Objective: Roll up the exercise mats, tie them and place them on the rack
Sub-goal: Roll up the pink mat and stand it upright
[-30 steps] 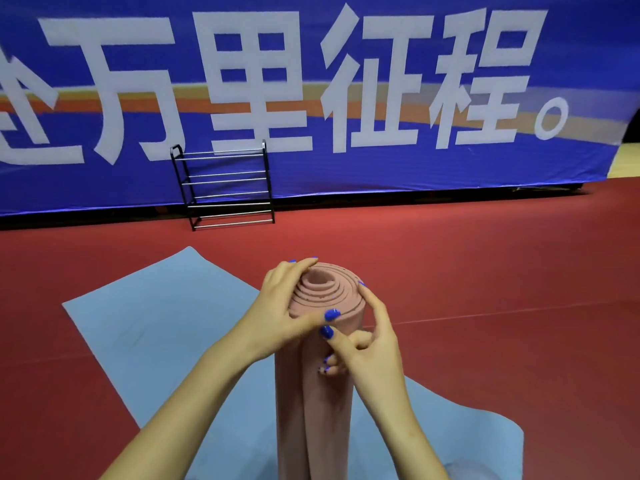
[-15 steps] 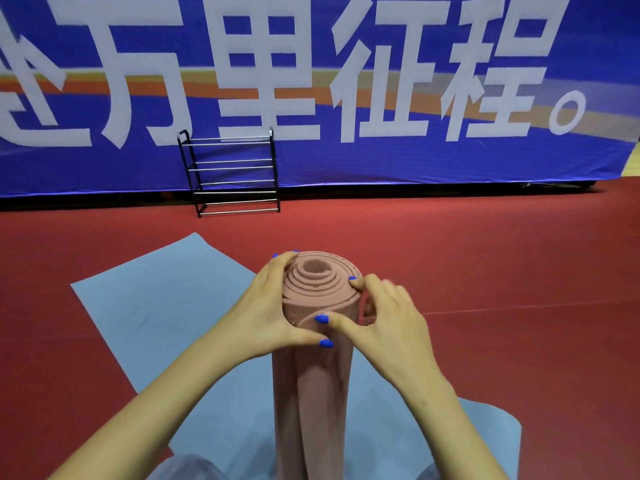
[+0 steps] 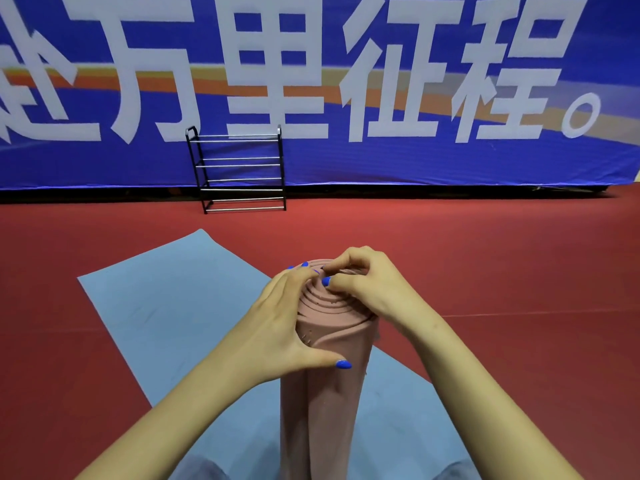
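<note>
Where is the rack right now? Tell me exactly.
In the head view the rack stands at upper centre-left on the red floor, against the blue banner, beyond the far corner of the blue mat.

Between the upright pink mat roll and the black rack: open red floor, only the flat blue mat lying there. Behind the rack, the blue banner blocked passage. Rack shelves bare.
</note>
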Motion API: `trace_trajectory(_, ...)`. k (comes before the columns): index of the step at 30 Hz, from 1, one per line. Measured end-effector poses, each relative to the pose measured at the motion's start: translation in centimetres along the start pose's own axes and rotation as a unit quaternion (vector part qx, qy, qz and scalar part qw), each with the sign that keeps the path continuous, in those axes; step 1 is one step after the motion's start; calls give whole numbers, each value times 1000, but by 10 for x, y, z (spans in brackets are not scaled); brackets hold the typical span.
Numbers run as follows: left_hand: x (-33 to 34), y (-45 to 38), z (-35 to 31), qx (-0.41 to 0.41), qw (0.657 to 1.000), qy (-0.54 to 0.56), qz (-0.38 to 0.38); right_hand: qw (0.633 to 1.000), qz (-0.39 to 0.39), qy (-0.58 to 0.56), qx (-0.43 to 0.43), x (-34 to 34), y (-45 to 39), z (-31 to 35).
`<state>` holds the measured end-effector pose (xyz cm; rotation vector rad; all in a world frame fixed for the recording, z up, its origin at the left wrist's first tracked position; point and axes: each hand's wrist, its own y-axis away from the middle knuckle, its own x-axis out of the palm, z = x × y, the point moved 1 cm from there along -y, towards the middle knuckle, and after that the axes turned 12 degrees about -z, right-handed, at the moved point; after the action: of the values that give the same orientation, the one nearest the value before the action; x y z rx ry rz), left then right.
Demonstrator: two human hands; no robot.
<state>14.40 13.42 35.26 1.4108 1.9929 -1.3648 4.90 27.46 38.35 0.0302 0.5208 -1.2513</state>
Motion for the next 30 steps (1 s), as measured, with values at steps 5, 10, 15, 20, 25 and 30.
trace_trajectory(5, 1, 3, 4, 18, 999, -26, -23, 999, 20, 15, -30, -2, 4, -3)
trace_trajectory(10, -3, 6, 9, -11, 999, 28, -22, 997, 28, -66, -19, -15, -8, 11)
trace_trajectory(15, 14, 7, 13, -99, 985, 130, -51, 964, -93, 148, -200, -38, -59, 87)
trace_trajectory(20, 42, 19, 19, -172, 942, 273, -93, 899, -104, 329, -271, -26, -89, 136)
trace_trajectory(25, 58, 17, 16, -195, 919, 321, -120, 858, 182, 432, -210, 45, -33, 14)
trace_trajectory(30, 58, 17, 8, -167, 927, 329, -74, 841, 22, 431, -326, 1, -73, 101)
